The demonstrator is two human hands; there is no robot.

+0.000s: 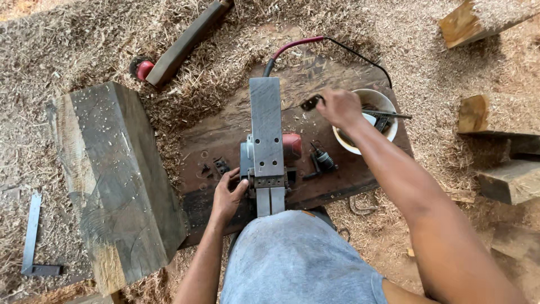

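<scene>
Head view: left hand (228,196) steadies the upturned planer (266,141) on the board (225,135), right hand (337,107) pinches a small dark part (310,102) beside the bowl (388,101); best keep the planer still, part square.

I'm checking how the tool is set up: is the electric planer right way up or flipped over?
Flipped over: the electric planer lies with its flat grey sole facing up on the dark board, steadied by the left hand.
</scene>
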